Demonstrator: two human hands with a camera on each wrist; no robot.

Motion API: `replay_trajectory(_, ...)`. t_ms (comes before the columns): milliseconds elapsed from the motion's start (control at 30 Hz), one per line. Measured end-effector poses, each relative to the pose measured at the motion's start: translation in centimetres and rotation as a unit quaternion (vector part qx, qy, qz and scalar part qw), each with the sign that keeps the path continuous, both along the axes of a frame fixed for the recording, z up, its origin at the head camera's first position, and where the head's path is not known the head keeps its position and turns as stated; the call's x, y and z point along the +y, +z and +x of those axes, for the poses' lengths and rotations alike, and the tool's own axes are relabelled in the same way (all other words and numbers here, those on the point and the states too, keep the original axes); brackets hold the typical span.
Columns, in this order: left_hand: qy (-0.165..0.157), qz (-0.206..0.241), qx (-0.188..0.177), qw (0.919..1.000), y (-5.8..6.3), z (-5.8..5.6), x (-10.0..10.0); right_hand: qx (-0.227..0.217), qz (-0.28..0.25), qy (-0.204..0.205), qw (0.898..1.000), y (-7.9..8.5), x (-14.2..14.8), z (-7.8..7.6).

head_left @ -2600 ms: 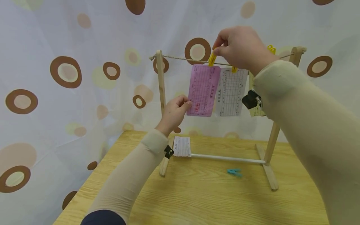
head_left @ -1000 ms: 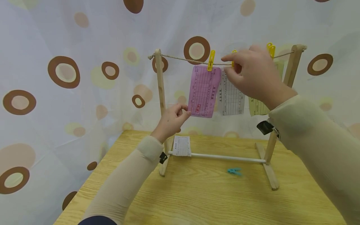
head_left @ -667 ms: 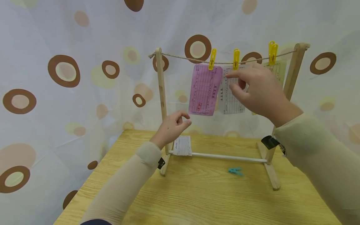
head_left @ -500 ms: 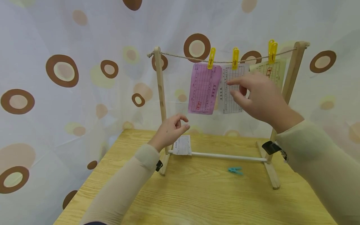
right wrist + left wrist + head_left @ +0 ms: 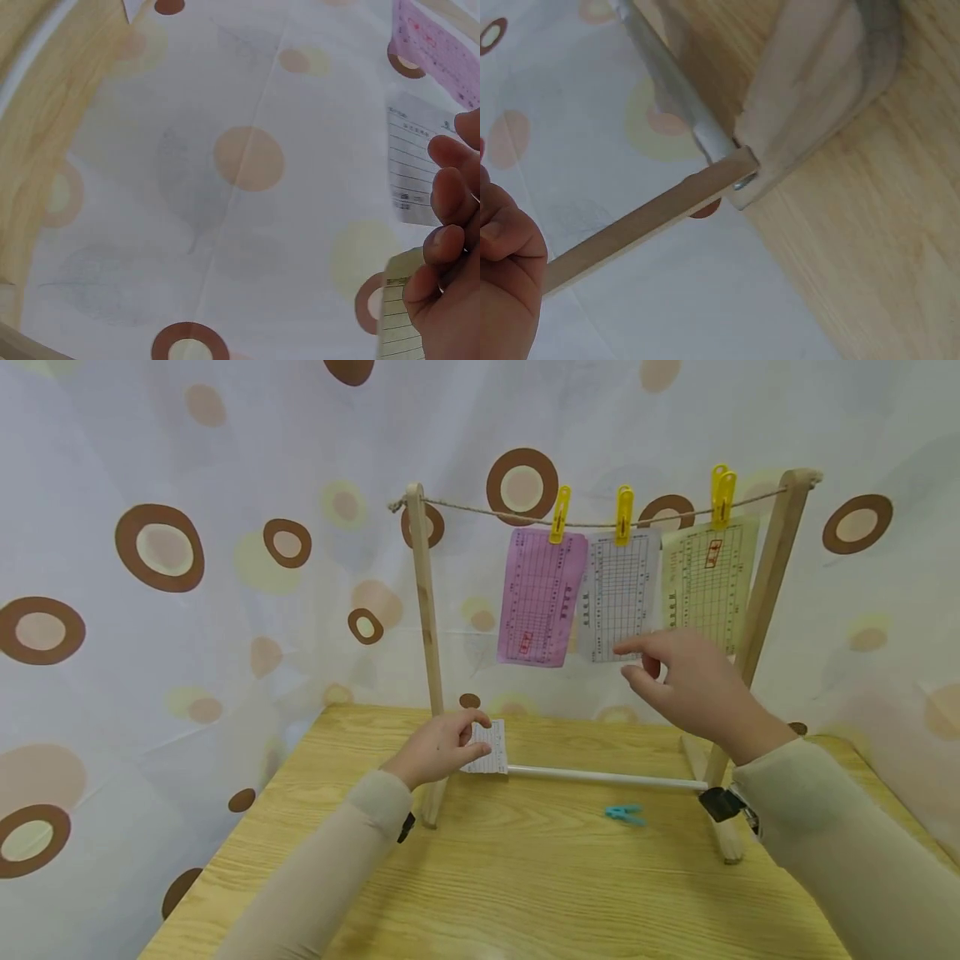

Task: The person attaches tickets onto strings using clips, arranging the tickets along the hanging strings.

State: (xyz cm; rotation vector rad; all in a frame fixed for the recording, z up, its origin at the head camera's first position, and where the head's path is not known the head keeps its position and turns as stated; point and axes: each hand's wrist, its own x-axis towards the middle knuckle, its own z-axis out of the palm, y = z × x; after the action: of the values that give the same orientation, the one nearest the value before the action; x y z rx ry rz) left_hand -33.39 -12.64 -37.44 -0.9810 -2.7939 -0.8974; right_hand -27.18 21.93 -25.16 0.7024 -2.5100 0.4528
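In the head view my left hand (image 5: 441, 745) is in front of a small white paper slip (image 5: 491, 760) that hangs over the stand's white rod. Thumb and index finger are apart, and I cannot tell whether they touch the slip. My right hand (image 5: 693, 685), fingers loosely bent and holding nothing, hovers before the lower parts of a white form (image 5: 621, 589) and a yellow form (image 5: 708, 581). Left of these hangs a pink form (image 5: 542, 597). Yellow clothespins (image 5: 558, 516) clip the forms to the rope (image 5: 487, 512). In the right wrist view the white form (image 5: 412, 161) appears behind my fingers.
A blue clothespin (image 5: 624, 813) lies on the wooden table (image 5: 540, 877) in front of the white rod (image 5: 607, 778). Wooden posts (image 5: 425, 602) carry the rope at both ends. A patterned curtain (image 5: 247, 460) stands behind.
My right hand has released the yellow clothespin on the pink form and come down to the right. My left hand has left the pink form's edge and dropped to the small white slip.
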Motion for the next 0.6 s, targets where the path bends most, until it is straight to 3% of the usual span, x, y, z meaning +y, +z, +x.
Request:
replay_trajectory(167, 0.015, -0.040, -0.026, 0.9987, -1.7, -0.3, -0.7, -0.080, -0.012, -0.009, 0.997, -2.8, 0.8, -0.1)
replay_trajectory(333, 0.029, -0.079, -0.046, 0.9954, -3.1, -0.5, -1.3, -0.155, -0.034, -0.022, 0.987, -6.1, 1.6, -0.2)
replay_trajectory(600, 0.061, -0.109, -0.099, 0.9872, -4.3, -1.0, -1.7, -0.207, -0.045, -0.032, 0.977, -11.2, 3.2, -0.2)
